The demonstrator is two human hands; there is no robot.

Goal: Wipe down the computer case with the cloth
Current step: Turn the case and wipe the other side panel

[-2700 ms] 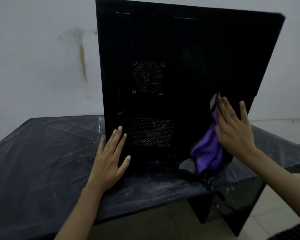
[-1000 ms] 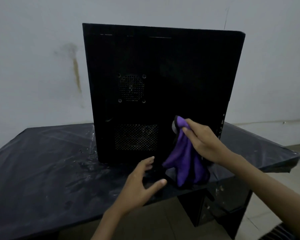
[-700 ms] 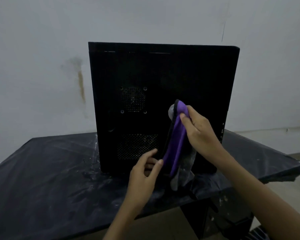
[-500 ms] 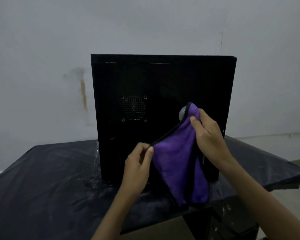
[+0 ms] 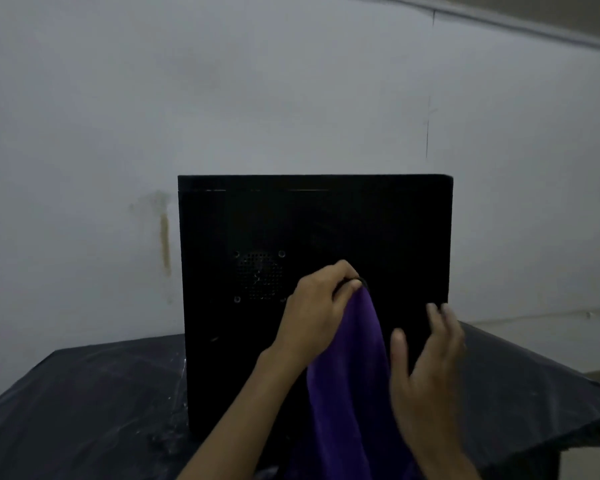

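A black computer case (image 5: 378,230) stands upright on a table, its side panel with a round fan grille facing me. My left hand (image 5: 317,313) pinches the top edge of a purple cloth (image 5: 350,386) in front of the panel, and the cloth hangs straight down from it. To the right of the cloth my right hand (image 5: 426,362) is blurred, with fingers straight and spread, holding nothing. I cannot tell whether it touches the cloth.
The case sits on a table (image 5: 84,410) covered with dusty black sheeting. A pale wall (image 5: 222,98) with a brown stain rises close behind it. The table's right edge drops away near my right arm.
My left hand took the cloth's top edge and rose with it. My right hand let go of the cloth and moved down to the right. The view tilted upward.
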